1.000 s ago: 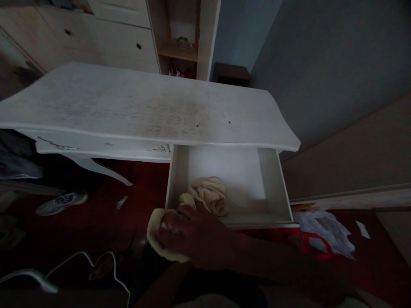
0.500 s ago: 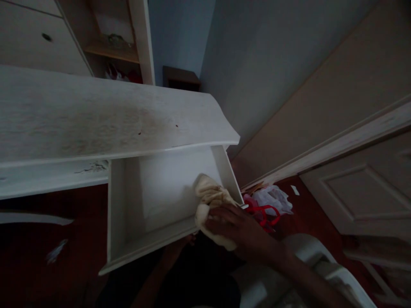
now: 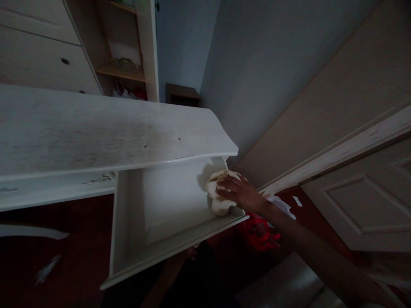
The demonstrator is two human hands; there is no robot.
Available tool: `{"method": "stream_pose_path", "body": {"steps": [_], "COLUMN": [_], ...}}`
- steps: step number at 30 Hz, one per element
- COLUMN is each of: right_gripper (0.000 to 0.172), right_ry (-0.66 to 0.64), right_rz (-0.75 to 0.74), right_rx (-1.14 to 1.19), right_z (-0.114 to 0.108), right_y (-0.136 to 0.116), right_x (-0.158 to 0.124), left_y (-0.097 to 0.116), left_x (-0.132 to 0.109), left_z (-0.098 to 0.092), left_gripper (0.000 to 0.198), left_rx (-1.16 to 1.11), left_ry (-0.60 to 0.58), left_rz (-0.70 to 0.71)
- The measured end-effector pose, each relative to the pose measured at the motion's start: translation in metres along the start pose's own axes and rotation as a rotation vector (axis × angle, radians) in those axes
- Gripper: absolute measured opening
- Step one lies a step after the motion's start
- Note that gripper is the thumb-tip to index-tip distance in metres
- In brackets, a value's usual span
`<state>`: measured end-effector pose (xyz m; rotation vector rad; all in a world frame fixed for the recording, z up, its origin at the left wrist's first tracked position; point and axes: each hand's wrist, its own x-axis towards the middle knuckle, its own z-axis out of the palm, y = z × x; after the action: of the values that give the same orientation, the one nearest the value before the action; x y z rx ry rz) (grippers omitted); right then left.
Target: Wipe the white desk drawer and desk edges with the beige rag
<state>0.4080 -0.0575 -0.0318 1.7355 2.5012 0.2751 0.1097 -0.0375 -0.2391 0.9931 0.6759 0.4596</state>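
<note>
A shallow white drawer (image 3: 173,201) is pulled out from under the white desk top (image 3: 192,128). Inside, at its right end, my right hand (image 3: 236,190) grips a bunched cream cloth (image 3: 220,209). The cloth presses against the drawer's right side and bottom, near the front corner. Below the drawer front is my left hand (image 3: 189,253), dim and partly hidden, with curled fingers close to the front panel. Whatever those fingers hold is out of sight. Dark smudges mark the desk top, along with a few small specks.
Behind the desk stands an open white cabinet (image 3: 150,51) with shelves. A small brown box-like piece (image 3: 182,90) is by the wall. On the dark red floor to the right lie a red bag (image 3: 258,233) and a white plastic bag (image 3: 282,206), near a panelled door (image 3: 362,196).
My right hand has carried the cloth from the drawer's front edge into its right end, farther from me. The view has tilted up slightly. My left hand stays by the drawer front.
</note>
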Motion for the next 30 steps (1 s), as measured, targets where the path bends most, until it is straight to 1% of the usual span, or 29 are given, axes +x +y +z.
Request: {"method": "stream_pose_path", "body": {"steps": [2, 5, 7, 9, 11, 13, 15, 17, 19, 21, 23, 25, 28, 30], "right_gripper": [0.038, 0.038, 0.037, 0.037, 0.045, 0.054, 0.050, 0.041, 0.038, 0.041, 0.042, 0.040, 0.042, 0.045], "right_ry": [-0.005, -0.075, -0.121, -0.136, -0.125, -0.127, -0.147, -0.162, -0.143, -0.099, -0.041, 0.002, 0.046, 0.081], "right_rz": [0.018, 0.068, 0.100, 0.148, 0.250, 0.412, 0.559, 0.626, 0.622, 0.576, 0.518, 0.476, 0.406, 0.302], "right_rx": [-0.053, -0.089, -0.099, -0.113, -0.113, -0.078, -0.034, -0.011, 0.000, 0.020, 0.047, 0.087, 0.167, 0.211], "right_z": [0.004, 0.004, 0.003, 0.004, 0.007, 0.012, 0.018, 0.024, 0.029, 0.033, 0.035, 0.036, 0.036, 0.034], "right_y": [0.012, 0.020, 0.017, 0.011, 0.005, 0.001, -0.002, -0.006, -0.013, -0.024, -0.039, -0.057, -0.091, -0.116], "right_x": [0.024, 0.059, 0.080, 0.098, 0.116, 0.133, 0.148, 0.161, 0.171, 0.181, 0.193, 0.209, 0.237, 0.255], "left_y": [0.000, 0.000, -0.002, -0.006, -0.011, -0.017, -0.022, -0.024, -0.023, -0.018, -0.010, 0.000, 0.015, 0.019], "left_x": [0.001, 0.007, 0.014, 0.021, 0.027, 0.030, 0.030, 0.024, 0.014, 0.002, -0.009, -0.016, -0.020, -0.020], "left_z": [-0.003, -0.004, 0.000, 0.007, 0.012, 0.014, 0.010, 0.004, -0.002, -0.002, 0.003, 0.013, 0.026, 0.031], "left_gripper": [0.059, 0.056, 0.050, 0.043, 0.036, 0.034, 0.036, 0.038, 0.045, 0.055, 0.063, 0.065, 0.063, 0.062], "left_rx": [0.003, 0.021, 0.048, 0.074, 0.092, 0.081, 0.001, -0.117, -0.240, -0.350, -0.426, -0.425, -0.388, -0.355], "left_ry": [-0.012, 0.010, 0.059, 0.117, 0.167, 0.179, 0.107, -0.013, -0.130, -0.187, -0.206, -0.175, -0.142, -0.125], "left_rz": [-0.018, -0.108, -0.230, -0.379, -0.500, -0.536, -0.503, -0.453, -0.392, -0.296, -0.197, -0.137, -0.105, -0.115]}}
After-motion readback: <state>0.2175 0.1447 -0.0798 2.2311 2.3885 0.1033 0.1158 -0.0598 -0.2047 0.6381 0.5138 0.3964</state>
